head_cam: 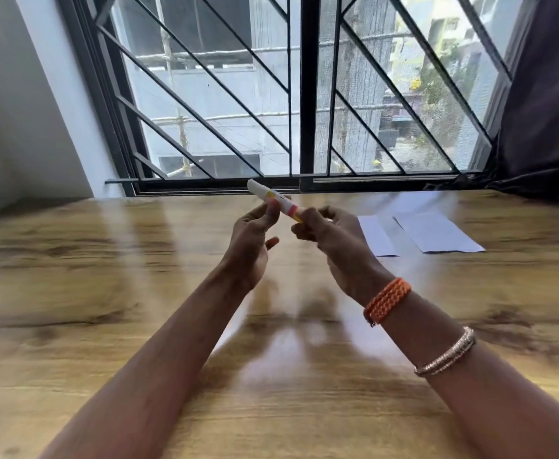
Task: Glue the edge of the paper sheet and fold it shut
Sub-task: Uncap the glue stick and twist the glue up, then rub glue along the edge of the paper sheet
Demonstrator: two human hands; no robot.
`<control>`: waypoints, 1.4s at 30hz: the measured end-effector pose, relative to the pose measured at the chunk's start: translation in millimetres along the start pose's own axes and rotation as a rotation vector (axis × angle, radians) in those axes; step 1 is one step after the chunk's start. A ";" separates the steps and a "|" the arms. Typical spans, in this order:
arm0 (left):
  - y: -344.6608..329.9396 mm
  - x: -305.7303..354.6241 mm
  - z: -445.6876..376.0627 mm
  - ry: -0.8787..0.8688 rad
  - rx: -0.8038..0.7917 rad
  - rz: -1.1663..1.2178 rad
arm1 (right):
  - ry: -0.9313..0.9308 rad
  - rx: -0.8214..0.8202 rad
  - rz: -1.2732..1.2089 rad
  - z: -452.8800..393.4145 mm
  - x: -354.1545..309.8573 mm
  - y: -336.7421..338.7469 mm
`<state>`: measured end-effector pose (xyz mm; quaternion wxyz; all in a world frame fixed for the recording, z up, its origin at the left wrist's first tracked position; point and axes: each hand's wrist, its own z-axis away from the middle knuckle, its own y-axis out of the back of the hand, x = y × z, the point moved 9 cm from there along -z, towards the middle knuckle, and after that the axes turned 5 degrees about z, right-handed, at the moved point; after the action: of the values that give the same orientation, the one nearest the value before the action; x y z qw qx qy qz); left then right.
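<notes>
The glue stick (276, 202) is held in the air above the wooden table (106, 293), in front of the window (298, 94), and nothing of it touches the table. Its lower end is gripped inside the curled fingers of the right hand (329, 241), while the fingertips of the left hand (255, 236) are laid against its middle part; whether they really pinch it cannot be told, because the picture is blurred there. The long axis of the stick is tilted: the white end points up, to the left and away from the person, and the yellow end points down toward the right palm. It cannot be seen whether a cap is on or off. The paper sheet (433, 231) lies flat on the table, well apart from both hands, to the right and further back, and a 2nd piece of paper (375, 236) lies just beside it. From here, several things could go wrong. If the stick is pulled or twisted with a weak hold, it may slip and drop on the table. If too much glue is pushed out, the sheet may be smeared. The loose sheet may also be dragged by the stick when no hand presses it down.
</notes>
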<state>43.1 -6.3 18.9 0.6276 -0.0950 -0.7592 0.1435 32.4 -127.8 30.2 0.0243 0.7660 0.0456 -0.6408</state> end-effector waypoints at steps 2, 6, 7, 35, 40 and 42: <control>1.1 0.4 0.3 -0.006 0.003 -0.019 | 0.312 0.135 0.348 4.9 -22.4 7.8; -0.2 3.1 1.0 -0.020 0.000 -0.009 | 0.753 0.291 0.793 21.5 -47.7 -1.9; -1.2 4.2 1.1 -0.028 -0.008 -0.012 | 0.726 0.262 0.766 20.0 -47.2 -2.2; -42.0 -4.6 21.8 -0.006 -0.127 -0.006 | -0.058 -0.143 -0.433 -11.9 -3.6 5.6; -81.0 -30.9 32.0 -0.078 -0.203 -0.381 | 0.006 0.115 -0.525 -38.3 -15.7 78.6; -95.7 -28.8 23.4 -0.227 -0.220 -0.636 | -0.002 0.224 -0.533 -48.2 -9.5 108.9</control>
<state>29.2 -108.0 20.5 0.5386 0.0957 -0.8266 -0.1319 89.0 -231.9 45.7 -0.2297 0.7244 0.1743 -0.6262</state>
